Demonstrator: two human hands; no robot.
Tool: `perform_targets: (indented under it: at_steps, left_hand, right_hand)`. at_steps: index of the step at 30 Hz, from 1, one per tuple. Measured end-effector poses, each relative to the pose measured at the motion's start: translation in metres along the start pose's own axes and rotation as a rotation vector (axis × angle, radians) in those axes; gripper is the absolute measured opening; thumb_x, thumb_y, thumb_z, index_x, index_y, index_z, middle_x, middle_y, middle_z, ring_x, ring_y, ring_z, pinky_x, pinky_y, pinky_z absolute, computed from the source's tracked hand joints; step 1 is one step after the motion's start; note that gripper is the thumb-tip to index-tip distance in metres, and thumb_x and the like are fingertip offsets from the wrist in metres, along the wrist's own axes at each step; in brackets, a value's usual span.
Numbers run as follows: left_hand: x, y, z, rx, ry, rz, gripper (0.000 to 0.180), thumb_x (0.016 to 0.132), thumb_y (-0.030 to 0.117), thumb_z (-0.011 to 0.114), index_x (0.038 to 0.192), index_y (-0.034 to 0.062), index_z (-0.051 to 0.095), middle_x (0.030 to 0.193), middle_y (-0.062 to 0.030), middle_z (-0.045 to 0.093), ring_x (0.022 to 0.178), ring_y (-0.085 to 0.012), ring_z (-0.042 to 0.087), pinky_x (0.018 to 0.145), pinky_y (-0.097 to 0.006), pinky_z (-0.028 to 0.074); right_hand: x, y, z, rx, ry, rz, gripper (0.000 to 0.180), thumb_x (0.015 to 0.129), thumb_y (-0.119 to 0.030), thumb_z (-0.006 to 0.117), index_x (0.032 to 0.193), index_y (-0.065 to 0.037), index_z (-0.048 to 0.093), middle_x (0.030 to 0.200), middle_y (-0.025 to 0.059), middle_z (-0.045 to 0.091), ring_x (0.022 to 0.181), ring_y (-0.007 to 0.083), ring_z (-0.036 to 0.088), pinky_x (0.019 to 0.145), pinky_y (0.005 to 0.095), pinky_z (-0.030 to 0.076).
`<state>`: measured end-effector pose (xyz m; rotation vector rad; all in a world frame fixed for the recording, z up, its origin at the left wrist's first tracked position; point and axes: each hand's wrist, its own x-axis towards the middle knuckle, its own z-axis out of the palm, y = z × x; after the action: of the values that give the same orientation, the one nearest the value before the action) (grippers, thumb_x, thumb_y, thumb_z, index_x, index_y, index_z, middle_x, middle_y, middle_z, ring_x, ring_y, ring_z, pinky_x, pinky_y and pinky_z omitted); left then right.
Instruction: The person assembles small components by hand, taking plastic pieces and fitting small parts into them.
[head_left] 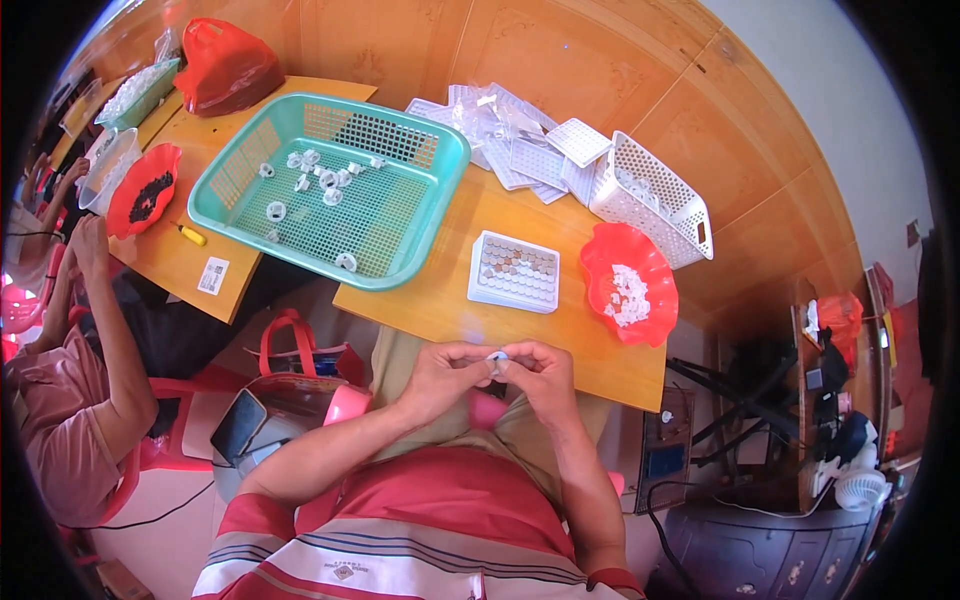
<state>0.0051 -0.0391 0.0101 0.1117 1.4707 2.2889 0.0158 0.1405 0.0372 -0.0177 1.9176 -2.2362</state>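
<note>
Above my lap, just off the table's front edge, my left hand [448, 378] and my right hand [539, 376] meet with fingertips pinched on one small white plastic part [497, 357]. The fingers hide most of it. Ahead of them on the table lies a white tray [480, 293] with rows of small round grey pieces, some brownish. Right of that, a red wavy-rimmed bowl [655, 262] holds a heap of small white pieces. A big green mesh basket [432, 225] at the left contains several loose white ring-like parts [330, 180].
A white perforated basket [690, 238] and stacked white trays [540, 160] stand at the back. Left are a red bag [228, 68], a yellow-handled screwdriver [191, 235] and a red bowl of black pieces [172, 160]. A co-worker's arm [112, 345] is at far left.
</note>
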Motion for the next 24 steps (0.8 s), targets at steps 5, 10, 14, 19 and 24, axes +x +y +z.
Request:
perform_targets:
  at_steps: [5,10,14,19,24]
  left_hand:
    - [0.0,-0.001,-0.001,-0.007,-0.016,0.02,0.024,0.091,0.005,0.065,0.112,-0.0048,0.067,0.096,-0.0096,0.072,0.085,-0.0115,0.067,0.072,-0.023,0.054]
    - [0.0,-0.004,-0.001,-0.019,-0.039,0.038,0.022,0.091,0.004,0.065,0.11,-0.0046,0.068,0.095,-0.0094,0.072,0.083,-0.0108,0.067,0.072,-0.023,0.054]
    - [0.0,-0.006,-0.001,0.009,-0.019,0.06,0.02,0.089,0.003,0.067,0.108,-0.0047,0.068,0.092,-0.0086,0.072,0.079,-0.0096,0.066,0.07,-0.022,0.054]
    - [-0.001,-0.005,0.0,0.034,0.023,0.074,0.018,0.088,0.002,0.067,0.103,-0.0056,0.07,0.09,-0.0085,0.072,0.076,-0.0092,0.065,0.068,-0.022,0.054]
    - [-0.002,0.001,0.003,0.101,0.051,0.088,0.016,0.087,0.002,0.067,0.1,-0.0062,0.071,0.09,-0.0089,0.072,0.076,-0.0095,0.065,0.068,-0.022,0.053]
  right_hand:
    - [0.0,0.006,-0.004,-0.039,-0.009,-0.053,0.012,0.088,0.005,0.063,0.1,0.006,0.065,0.091,0.0106,0.07,0.082,0.0145,0.067,0.073,0.0262,0.055]
    - [-0.002,0.007,-0.007,-0.053,-0.024,-0.054,0.012,0.088,0.004,0.063,0.1,0.006,0.065,0.093,0.0106,0.07,0.084,0.014,0.067,0.074,0.0263,0.055]
    - [-0.006,0.005,-0.006,-0.124,0.021,-0.072,0.011,0.088,0.003,0.064,0.099,0.005,0.067,0.094,0.0084,0.069,0.085,0.0123,0.066,0.075,0.025,0.054]
    - [-0.009,0.006,-0.001,-0.217,0.039,-0.12,0.01,0.088,0.002,0.065,0.097,0.003,0.069,0.092,0.0056,0.069,0.082,0.0105,0.064,0.075,0.0237,0.052]
    - [-0.01,0.014,0.004,-0.144,0.097,-0.14,0.011,0.09,0.004,0.064,0.1,0.005,0.068,0.091,0.0073,0.069,0.08,0.0106,0.065,0.072,0.0232,0.054]
